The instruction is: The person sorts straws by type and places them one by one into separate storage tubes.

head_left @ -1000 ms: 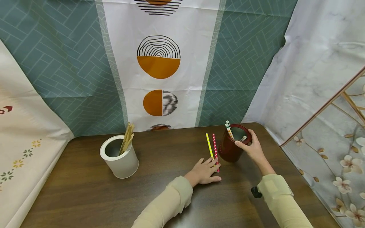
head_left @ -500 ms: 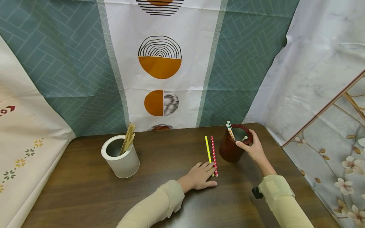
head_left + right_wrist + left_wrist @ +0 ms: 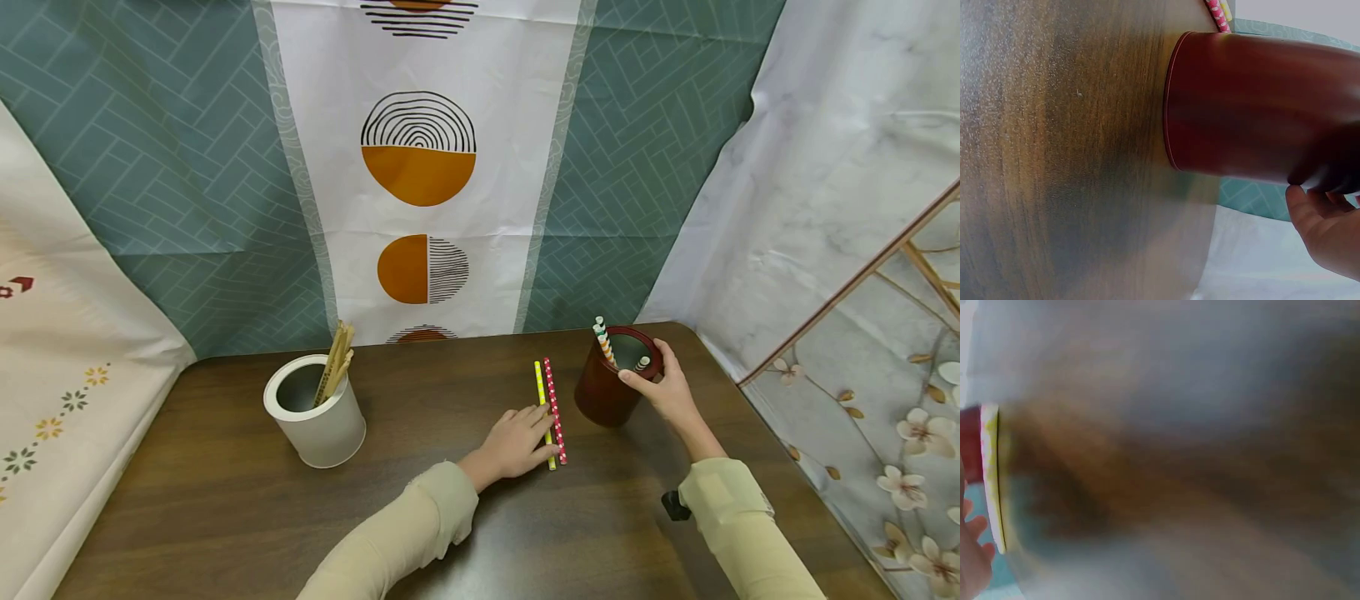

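My left hand point(image 3: 514, 442) lies over a yellow paper straw point(image 3: 539, 382) and a red, white-dotted paper straw point(image 3: 552, 392). Its fingers reach across the yellow one to the red one, with the thumb near their lower ends. In the left wrist view, fingertips point(image 3: 977, 526) show beside the yellow straw. Thumb and fingers of my right hand point(image 3: 670, 392) grip the near right rim of a dark red cup point(image 3: 606, 396). That cup stands upright on the table point(image 3: 450, 400) and holds several striped straws point(image 3: 604, 343); one point(image 3: 642, 363) sits lower at the right.
A white canister point(image 3: 322, 433) stands at the left, with several tan sticks point(image 3: 335, 362) leaning in it. Behind the table hangs a patterned cloth point(image 3: 420, 283); another cloth point(image 3: 825, 375) borders the right side.
My left hand first drew back toward me, then moved slightly up and left. Both loose straws have shifted left, away from the cup. The right hand and cup have stayed in place.
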